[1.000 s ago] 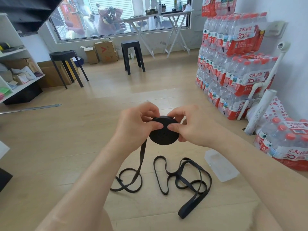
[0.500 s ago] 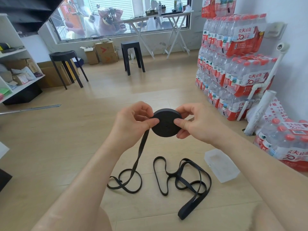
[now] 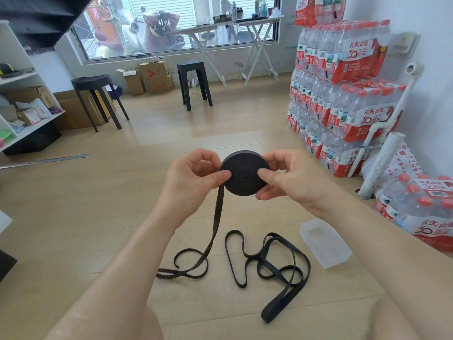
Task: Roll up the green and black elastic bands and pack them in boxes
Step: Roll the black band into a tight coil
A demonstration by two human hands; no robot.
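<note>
Hands, two. Left hand (image 3: 193,177): thumb and curled fingers pinch the left edge of the roll. Right hand (image 3: 291,182): thumb on the face, fingers behind, gripping the right edge.

Black band roll (image 3: 245,176), one. Held in the air between both hands, above the floor (image 3: 73,217). Flat round face turned toward the camera, winding axis pointing at the viewer.

Loose band (image 3: 277,261), one length as far as the tangle can be traced. It leaves the roll's lower left edge, hangs almost straight down, then lies in loops on the floor below the roll.

Clear plastic box (image 3: 324,244), one, on the floor below and right of the roll, near the loops.

Black stools, two: round-topped (image 3: 93,84) far left beyond the roll, square-topped (image 3: 192,67) straight beyond it.

Bottled-water packs (image 3: 343,94), several stacked, right of the roll against the wall.
</note>
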